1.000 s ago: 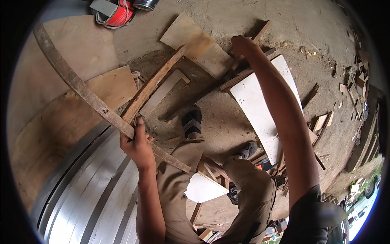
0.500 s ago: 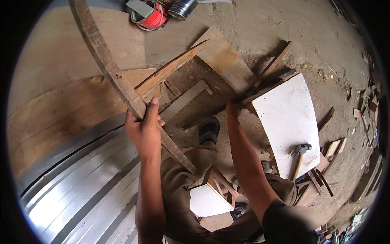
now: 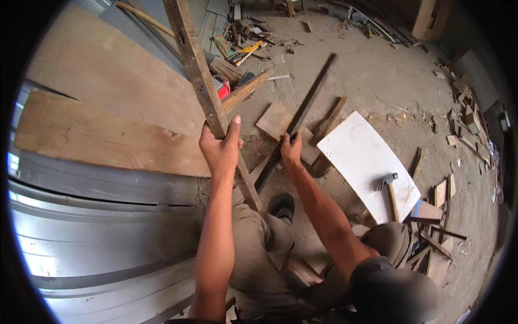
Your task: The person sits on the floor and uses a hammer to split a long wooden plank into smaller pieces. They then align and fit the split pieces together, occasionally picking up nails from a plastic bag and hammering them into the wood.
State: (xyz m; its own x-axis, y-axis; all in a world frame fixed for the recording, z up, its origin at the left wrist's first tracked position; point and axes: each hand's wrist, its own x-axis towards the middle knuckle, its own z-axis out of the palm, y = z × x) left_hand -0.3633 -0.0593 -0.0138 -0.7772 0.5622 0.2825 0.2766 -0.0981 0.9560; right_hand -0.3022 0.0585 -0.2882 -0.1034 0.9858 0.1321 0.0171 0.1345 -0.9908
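My left hand (image 3: 222,148) is closed around a long, worn wooden batten (image 3: 197,65), which slants from the top of the view down to my knee. A shorter wooden piece (image 3: 248,89) meets the batten just above that hand; whether they are joined I cannot tell. My right hand (image 3: 291,148) grips a dark, narrow strip (image 3: 314,96) around its middle, tilted up to the right. Right of this hand lies a white board (image 3: 369,162), with a hammer (image 3: 392,195) resting on it.
Wide wooden boards (image 3: 108,135) and ribbed metal sheeting (image 3: 113,232) lie along the left. A yellow-handled saw (image 3: 248,49) lies among scraps at the back, near a red can (image 3: 220,86). Wood offcuts (image 3: 469,127) litter the right side.
The dark strip in my right hand has come away from the white board's edge and now angles up and forward. My left hand keeps its hold on the batten. The view has shifted.
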